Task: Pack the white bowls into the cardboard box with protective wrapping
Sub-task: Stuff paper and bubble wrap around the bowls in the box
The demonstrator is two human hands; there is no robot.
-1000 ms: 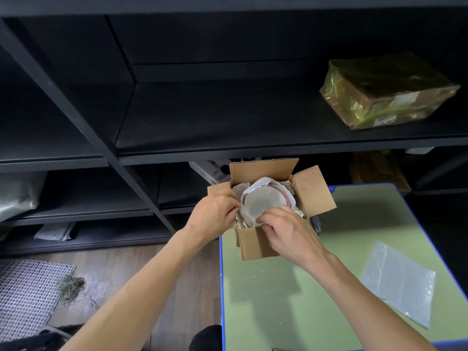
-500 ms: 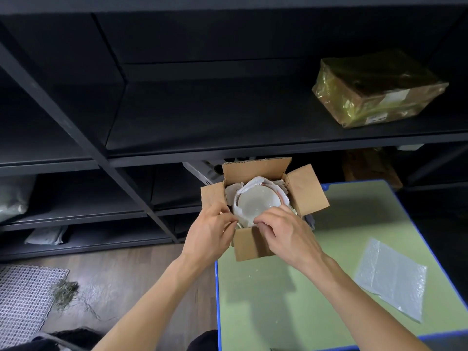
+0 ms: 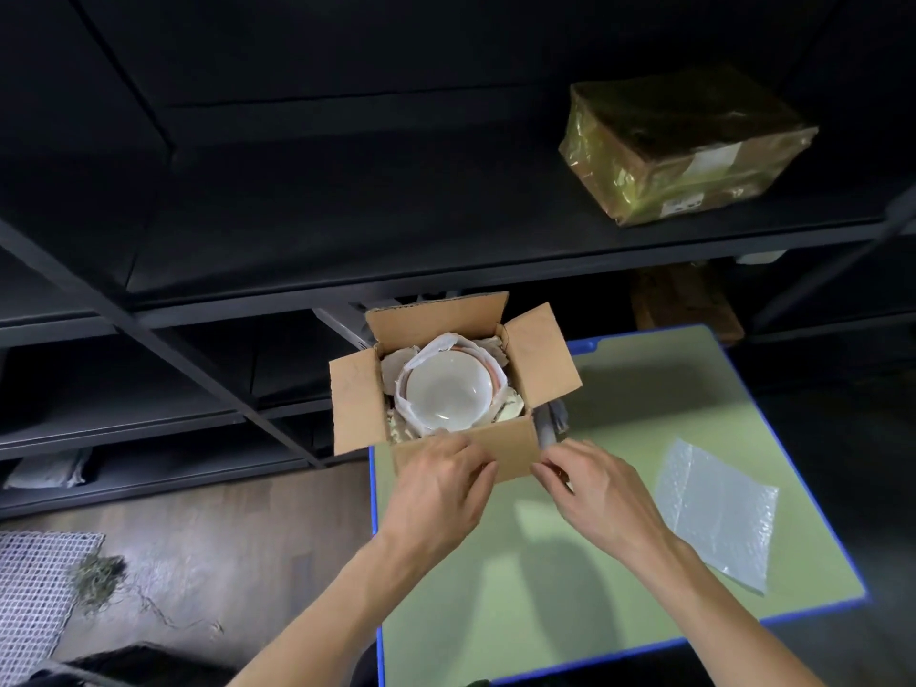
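An open cardboard box (image 3: 543,361) stands on the far left corner of the green table (image 3: 570,562). Inside it a white bowl (image 3: 448,391) sits upright in white wrapping paper (image 3: 436,347), with crumpled paper filling the corners. My left hand (image 3: 436,493) grips the near side of the box, its fingers curled at the top edge of the front panel. At the near right corner my right hand (image 3: 595,483) pinches the same panel with thumb and fingertips. The bowl is uncovered from above.
A sheet of bubble wrap (image 3: 718,518) lies on the table to the right. Black shelving (image 3: 347,230) rises right behind the box, with a wrapped brown parcel (image 3: 684,146) on it. Left of the table are wooden floor and a mesh mat (image 3: 34,597).
Both hands have come out of the box, away from the bowl and its wrapping, and now hold the box's near side. The bowl is fully in view.
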